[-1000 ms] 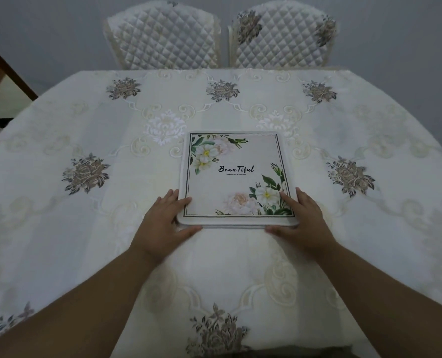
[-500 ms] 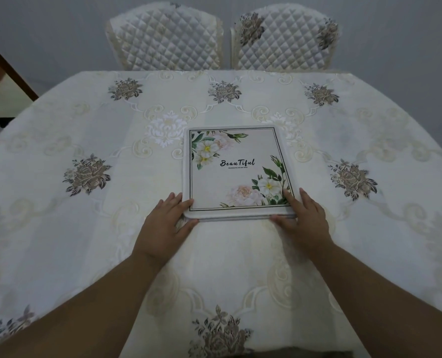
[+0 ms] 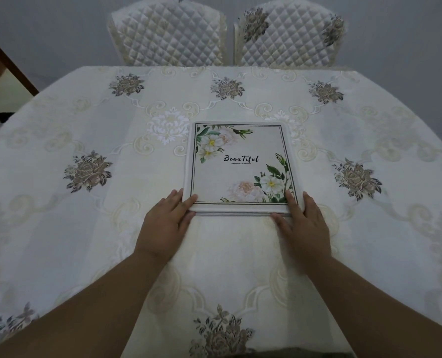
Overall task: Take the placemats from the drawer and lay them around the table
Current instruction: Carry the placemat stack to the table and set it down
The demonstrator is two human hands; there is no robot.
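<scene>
A stack of square placemats (image 3: 240,166) lies flat in the middle of the table (image 3: 59,228). The top one is pale with a thin dark border, white and pink flowers in two corners and the word "Beautiful". My left hand (image 3: 165,223) holds the stack's near left corner, thumb on top and fingers along the side. My right hand (image 3: 302,223) holds the near right corner the same way. How many mats are in the stack cannot be told.
The table wears a cream embroidered cloth with brown flower motifs. Two quilted chairs (image 3: 168,32) (image 3: 289,32) stand side by side at the far edge. A brown wooden edge (image 3: 5,63) shows at the far left.
Both hands have slid the stack of placemats away from me, toward the table's middle. Their hold on the near corners is unchanged.
</scene>
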